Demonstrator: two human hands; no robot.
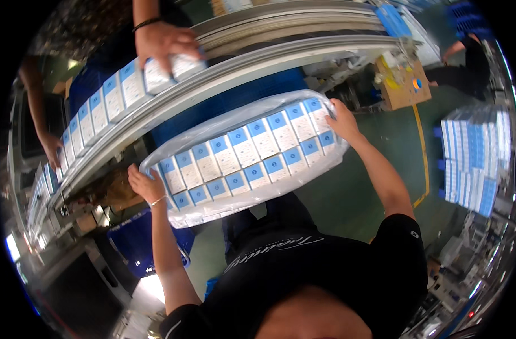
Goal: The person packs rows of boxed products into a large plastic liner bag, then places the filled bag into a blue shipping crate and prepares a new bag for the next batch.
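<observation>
Between my hands is a long translucent plastic bag (224, 127), its mouth gaping around two rows of small white and blue boxes (265, 146). My left hand (147, 184) is closed on the left end of the bag, beside the end boxes. At the opposite end my right hand (342, 120) grips the bag's edge, fingers curled over the rim next to the upper corner box. The bag sits in front of my body, close to the near side of the conveyor. Palms and undersides of the bag are hidden.
Along the conveyor (303, 52) across from me runs a line of similar boxes (114, 96); a co-worker's hand (166, 46) rests on them. Under the rail are blue crates (230, 101). A cardboard box (405, 85) stands right, stacked cartons (475, 158) farther right, a blue bin (136, 243) at left.
</observation>
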